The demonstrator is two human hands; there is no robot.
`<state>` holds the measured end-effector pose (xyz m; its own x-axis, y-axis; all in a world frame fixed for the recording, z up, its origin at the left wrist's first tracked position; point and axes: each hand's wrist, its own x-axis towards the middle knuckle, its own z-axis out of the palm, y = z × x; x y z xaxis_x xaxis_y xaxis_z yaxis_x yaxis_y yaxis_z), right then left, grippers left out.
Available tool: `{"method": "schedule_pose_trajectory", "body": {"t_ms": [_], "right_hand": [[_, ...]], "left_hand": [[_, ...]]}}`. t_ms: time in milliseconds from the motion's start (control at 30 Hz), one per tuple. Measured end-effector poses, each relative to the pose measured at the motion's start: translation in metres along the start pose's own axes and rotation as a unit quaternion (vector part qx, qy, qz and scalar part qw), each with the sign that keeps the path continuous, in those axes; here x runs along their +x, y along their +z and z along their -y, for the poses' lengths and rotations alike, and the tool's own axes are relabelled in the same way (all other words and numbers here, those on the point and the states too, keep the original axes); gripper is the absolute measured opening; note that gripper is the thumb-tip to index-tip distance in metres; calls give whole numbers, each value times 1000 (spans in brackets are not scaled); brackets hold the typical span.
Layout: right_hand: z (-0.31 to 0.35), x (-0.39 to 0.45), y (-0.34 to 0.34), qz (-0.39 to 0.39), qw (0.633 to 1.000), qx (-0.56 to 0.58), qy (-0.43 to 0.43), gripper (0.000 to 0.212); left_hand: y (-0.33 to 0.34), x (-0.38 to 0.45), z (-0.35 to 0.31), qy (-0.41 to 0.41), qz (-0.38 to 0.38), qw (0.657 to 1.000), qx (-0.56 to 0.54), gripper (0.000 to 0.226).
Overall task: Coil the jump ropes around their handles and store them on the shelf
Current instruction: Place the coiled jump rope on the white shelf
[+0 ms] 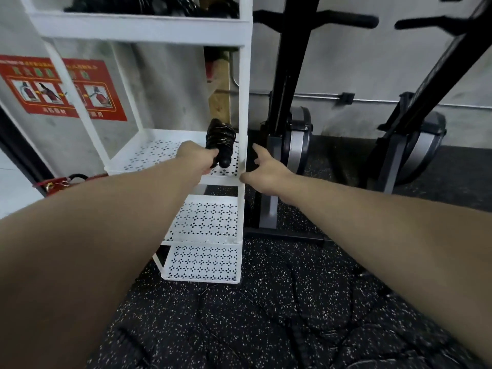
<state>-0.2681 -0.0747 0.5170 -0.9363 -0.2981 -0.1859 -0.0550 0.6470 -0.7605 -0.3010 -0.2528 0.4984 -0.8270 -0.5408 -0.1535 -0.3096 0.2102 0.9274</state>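
My left hand [198,161] covers the near ends of the coiled jump rope [220,139], so I can't count its handles. Black gear on the top tier of the shelf [138,27] is cut off by the frame's upper edge. The red wall sign [61,87] sits partly behind a shelf post, its text too blurred to read.

Left arm: stretching forward from the lower left, pointing toward one o'clock.
Left hand [198,158]: curling its fingers round a coiled jump rope [220,141], gripping it near the lower end.
Right arm: reaching in from the lower right, pointing toward ten o'clock.
Right hand [266,169]: holding nothing, fingers spreading loosely, thumb pointing toward nine o'clock.
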Motion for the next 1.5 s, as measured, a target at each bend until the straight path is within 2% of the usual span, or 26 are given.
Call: {"method": "schedule_pose_trajectory", "body": {"t_ms": [167, 300, 433, 633, 733, 933, 1067, 1167, 1267, 1367, 1500], "right_hand": [[-13, 10, 11, 18, 999, -17, -20, 85], [-19, 14, 17, 31, 999, -4, -28, 85], [-21, 9, 15, 41, 999, 3, -23, 85], [-24, -15, 9, 52, 998, -46, -7, 82], [-25, -37, 3, 55, 996, -69, 8, 81], [-27, -103, -15, 53, 994, -99, 17, 84], [-38, -169, -29, 66, 989, -129, 22, 85], [-53, -226, -40, 93, 983, -158, 25, 83], [-70, -279, -47, 110, 974, -195, 21, 78], [-100, -317, -47, 116, 973, -197, 42, 82], [-138, -355, -44, 133, 970, -193, 59, 80]], "left_hand": [[12, 17, 10, 33, -9, 994, 107, 36], [12, 13, 11, 108, 16, 966, 236, 47], [8, 13, 15, 119, 52, 949, 288, 53], [-2, -18, 23, 200, 19, 938, 283, 41], [-3, -48, 27, 237, 38, 923, 299, 35], [6, -140, 36, 228, 134, 933, 244, 30], [15, -219, 47, 241, 213, 913, 251, 35], [23, -278, 56, 246, 264, 901, 240, 19], [37, -323, 73, 246, 296, 891, 240, 13], [51, -365, 88, 234, 330, 879, 253, 22], [66, -406, 114, 209, 369, 866, 267, 24]]}}
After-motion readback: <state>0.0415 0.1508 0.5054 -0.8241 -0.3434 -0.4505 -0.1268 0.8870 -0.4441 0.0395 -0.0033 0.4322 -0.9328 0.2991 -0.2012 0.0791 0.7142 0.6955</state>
